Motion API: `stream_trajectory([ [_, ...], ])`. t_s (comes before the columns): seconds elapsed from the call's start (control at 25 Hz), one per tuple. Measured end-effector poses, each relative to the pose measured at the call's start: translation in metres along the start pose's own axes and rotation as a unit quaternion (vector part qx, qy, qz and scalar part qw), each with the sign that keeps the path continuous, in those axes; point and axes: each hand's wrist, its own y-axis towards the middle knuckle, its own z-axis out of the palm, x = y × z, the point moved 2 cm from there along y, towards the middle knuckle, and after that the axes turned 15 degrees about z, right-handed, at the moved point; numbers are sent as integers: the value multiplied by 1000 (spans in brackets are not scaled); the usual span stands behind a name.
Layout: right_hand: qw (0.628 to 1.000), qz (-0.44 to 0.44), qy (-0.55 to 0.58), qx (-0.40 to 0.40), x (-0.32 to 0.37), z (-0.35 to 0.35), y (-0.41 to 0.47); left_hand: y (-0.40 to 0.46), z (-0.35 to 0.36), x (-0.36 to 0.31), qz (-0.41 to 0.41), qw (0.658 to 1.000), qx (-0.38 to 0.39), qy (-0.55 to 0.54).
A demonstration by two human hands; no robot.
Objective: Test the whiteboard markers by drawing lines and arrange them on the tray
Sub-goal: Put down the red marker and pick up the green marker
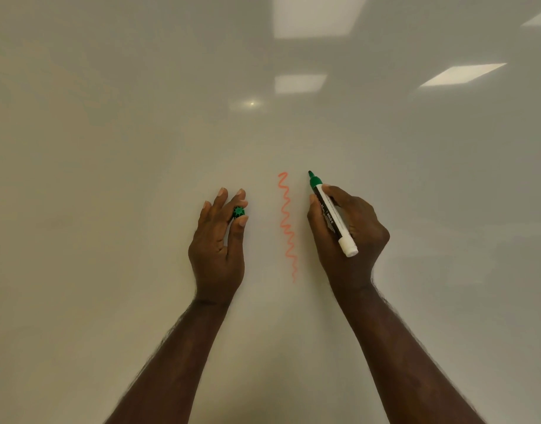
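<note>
The whiteboard [110,148] fills the whole view. An orange-red wavy line [287,224] runs down its middle. My right hand [348,234] grips an uncapped green whiteboard marker [332,214], white-barrelled, with its dark tip pointing up at the board just right of the line's top end. Whether the tip touches the board cannot be told. My left hand [220,240] is left of the line and pinches the green marker cap [238,212] between thumb and fingers, the other fingers spread toward the board. No tray is in view.
Reflections of ceiling lights [315,16] show on the upper right of the glossy board. Nothing else is drawn on it.
</note>
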Motion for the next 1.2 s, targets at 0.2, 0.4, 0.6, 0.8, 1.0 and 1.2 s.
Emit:
stream_trajectory([
  [0.2, 1000, 5, -7, 10, 0, -5, -14, 0, 1, 0, 8, 1000, 0, 5],
  [0.4, 1000, 8, -25, -3, -2, -13, -27, -1, 0, 0, 12, 1000, -7, -5],
  [0.6, 998, -25, -60, 2, -8, -23, -46, -2, 0, -1, 7, 1000, -10, -4],
  [0.8, 997, -30, -70, 19, -11, -32, -61, -3, -1, -2, -4, 999, -22, -27],
  [1.0, 995, -17, -89, 33, -12, -43, -82, -5, -2, -3, 5, 999, -28, -36],
  [1.2, 994, 1, -101, 49, -12, -56, -100, -8, -3, -2, 1, 998, -30, -52],
])
